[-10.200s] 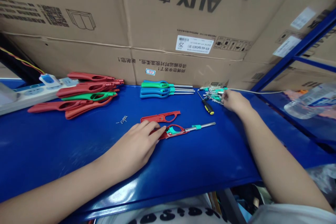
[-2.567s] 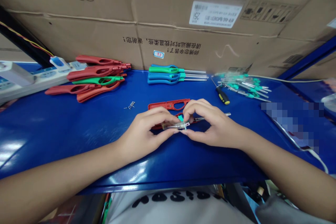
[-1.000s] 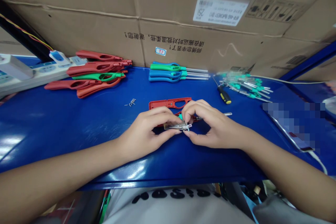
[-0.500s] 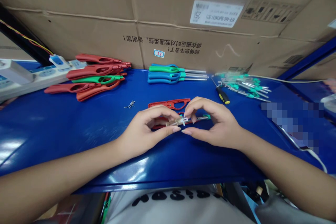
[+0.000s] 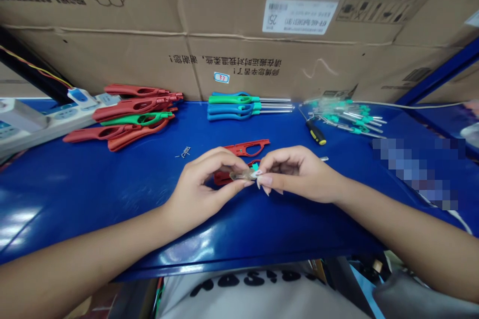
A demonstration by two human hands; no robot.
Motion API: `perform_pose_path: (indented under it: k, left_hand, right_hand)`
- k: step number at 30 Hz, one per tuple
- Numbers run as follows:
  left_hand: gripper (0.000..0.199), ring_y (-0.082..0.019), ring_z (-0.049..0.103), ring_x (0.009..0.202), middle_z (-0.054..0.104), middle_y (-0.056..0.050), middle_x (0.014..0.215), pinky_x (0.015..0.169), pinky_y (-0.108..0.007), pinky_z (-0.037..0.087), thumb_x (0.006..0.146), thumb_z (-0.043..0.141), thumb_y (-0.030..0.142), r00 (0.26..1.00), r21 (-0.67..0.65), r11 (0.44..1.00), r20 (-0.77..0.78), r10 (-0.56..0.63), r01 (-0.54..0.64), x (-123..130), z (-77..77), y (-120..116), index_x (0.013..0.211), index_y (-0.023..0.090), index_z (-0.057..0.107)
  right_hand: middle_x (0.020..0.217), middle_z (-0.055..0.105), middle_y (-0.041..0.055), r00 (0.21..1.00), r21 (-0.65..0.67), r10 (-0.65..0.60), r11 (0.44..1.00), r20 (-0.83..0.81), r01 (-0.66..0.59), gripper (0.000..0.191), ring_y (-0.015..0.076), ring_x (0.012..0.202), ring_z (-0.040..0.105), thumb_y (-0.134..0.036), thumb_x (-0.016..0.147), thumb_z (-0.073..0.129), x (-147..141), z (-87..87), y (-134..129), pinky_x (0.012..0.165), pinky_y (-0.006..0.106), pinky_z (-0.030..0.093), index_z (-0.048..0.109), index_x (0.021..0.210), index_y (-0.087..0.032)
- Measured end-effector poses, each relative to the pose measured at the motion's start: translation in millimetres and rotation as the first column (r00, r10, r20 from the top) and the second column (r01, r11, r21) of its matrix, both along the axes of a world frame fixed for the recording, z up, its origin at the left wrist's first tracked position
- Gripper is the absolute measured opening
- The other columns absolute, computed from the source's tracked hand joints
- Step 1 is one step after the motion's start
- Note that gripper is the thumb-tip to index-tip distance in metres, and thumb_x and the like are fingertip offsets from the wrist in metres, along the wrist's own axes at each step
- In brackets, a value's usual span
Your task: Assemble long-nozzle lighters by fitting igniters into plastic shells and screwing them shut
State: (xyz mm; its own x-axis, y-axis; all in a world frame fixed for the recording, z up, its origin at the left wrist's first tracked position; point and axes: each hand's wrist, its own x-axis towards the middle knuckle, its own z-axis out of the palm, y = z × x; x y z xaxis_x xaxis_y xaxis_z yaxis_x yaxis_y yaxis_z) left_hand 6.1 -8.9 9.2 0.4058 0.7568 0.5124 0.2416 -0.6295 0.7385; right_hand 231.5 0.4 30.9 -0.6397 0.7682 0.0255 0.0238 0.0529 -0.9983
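Left fingers [image 5: 234, 188] and right fingers [image 5: 279, 181] pinch closed on a translucent, white-ended part [image 5: 241, 175].

The carton [image 5: 224, 15] bears inverted "谢谢您!" print [image 5: 183, 59] and a white label [image 5: 299, 16] showing "25".

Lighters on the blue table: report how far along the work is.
Looks done: the blue and green lighters, metal tubes fitted.
In hand: a small clear part, held by left hand and right hand.
Apparently left: closing the red lighter, since its shell half lies apart and small screws lie loose.
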Motion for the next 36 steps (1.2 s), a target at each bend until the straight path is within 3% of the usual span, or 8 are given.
perform_pose_path:
  k: [8,14,23,30,36]
  left_hand:
    - [0.015,-0.011,0.063,0.080,0.069,0.001,0.089,0.069,-0.024,0.053,0.085,0.076,0.014,1.000,0.050,0.999,0.013,-0.002,0.002,-0.6,-1.2,-0.2,0.095,0.020,0.068]
    - [0.014,-0.011,0.063,0.081,0.069,0.001,0.087,0.071,-0.023,0.053,0.085,0.077,0.014,1.000,0.082,0.997,0.013,-0.001,0.000,-0.3,0.6,-1.4,0.094,0.018,0.068]
    - [0.015,-0.011,0.063,0.079,0.068,0.000,0.087,0.069,-0.023,0.054,0.083,0.078,0.014,1.000,0.060,0.998,0.020,-0.009,0.008,0.2,-0.6,-0.9,0.094,0.018,0.069]
    - [0.027,-0.010,0.065,0.081,0.070,-0.001,0.096,0.073,-0.023,0.056,0.084,0.078,0.014,0.999,0.067,0.997,-0.010,-0.040,0.041,-2.3,-2.0,0.6,0.110,0.020,0.072]
    - [0.028,-0.008,0.067,0.081,0.075,-0.001,0.098,0.073,-0.017,0.055,0.083,0.079,0.013,0.999,0.095,0.995,-0.028,-0.032,0.035,-1.0,-2.0,0.8,0.109,0.018,0.072]
  right_hand:
    - [0.073,0.068,0.0005,0.998,-0.082,0.023,0.996,-0.053,-0.027,0.016,0.0078,0.061,0.057,-0.030,0.090,0.070,-0.4,-0.6,1.1,0.055,0.020,0.046,0.068,0.087,-0.014]
    - [0.074,0.068,-0.0004,0.999,-0.041,0.009,0.999,-0.053,-0.011,0.012,0.0078,0.064,0.058,-0.028,0.090,0.070,0.7,-2.9,0.8,0.057,0.019,0.045,0.069,0.088,-0.016]
    - [0.079,0.069,-0.0011,0.999,0.085,-0.005,0.996,-0.047,0.009,0.006,0.0088,0.075,0.064,-0.023,0.090,0.070,1.2,-2.0,-1.4,0.073,0.022,0.050,0.070,0.089,-0.016]
    - [0.076,0.067,-0.0011,0.999,-0.075,-0.001,0.997,-0.048,-0.002,0.015,0.0078,0.065,0.058,-0.030,0.091,0.070,1.5,-2.7,0.8,0.060,0.020,0.045,0.067,0.089,-0.016]
    - [0.074,0.067,-0.0004,0.995,-0.182,0.034,0.982,-0.091,-0.051,0.017,0.0065,0.060,0.054,-0.031,0.090,0.071,2.3,-4.1,6.1,0.057,0.019,0.042,0.068,0.088,-0.014]
